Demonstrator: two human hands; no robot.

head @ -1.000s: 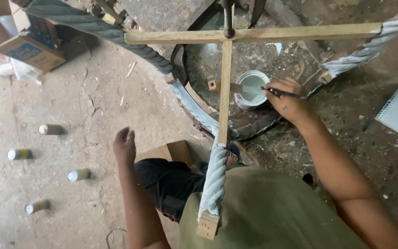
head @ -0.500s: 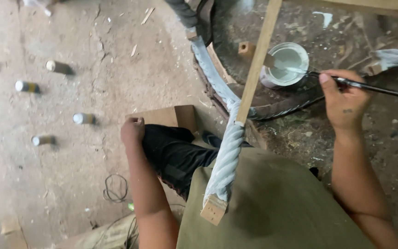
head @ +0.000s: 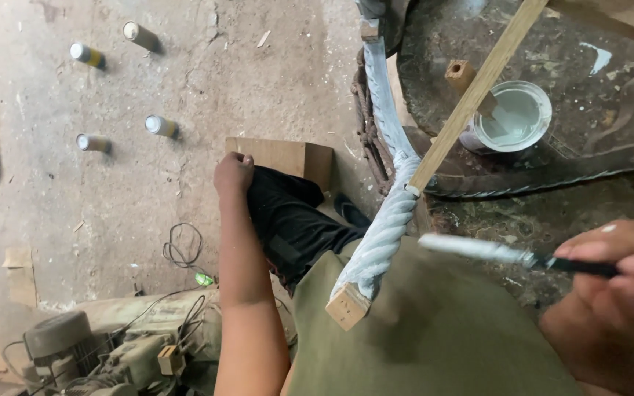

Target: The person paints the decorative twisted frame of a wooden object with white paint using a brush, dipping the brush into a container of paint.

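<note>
My right hand grips a dark-handled paintbrush whose bristles carry pale grey paint, held level at the lower right beside a twisted, rope-carved wooden post coated in the same paint. The post ends in a bare square wooden block over my lap. A plain wooden slat crosses above it. A paint can with pale paint stands on the dark work surface beyond. My left hand rests on my knee in black trousers, fingers curled, holding nothing.
Several small spray cans lie on the concrete floor at upper left. A wooden box sits by my knee. A dusty motor with cables is at lower left, and a loose black wire lies nearby.
My right hand lifted the brush out of the paint can and drew it back toward me, near the twisted post. The view swung down and left. My left hand stayed on the knee.
</note>
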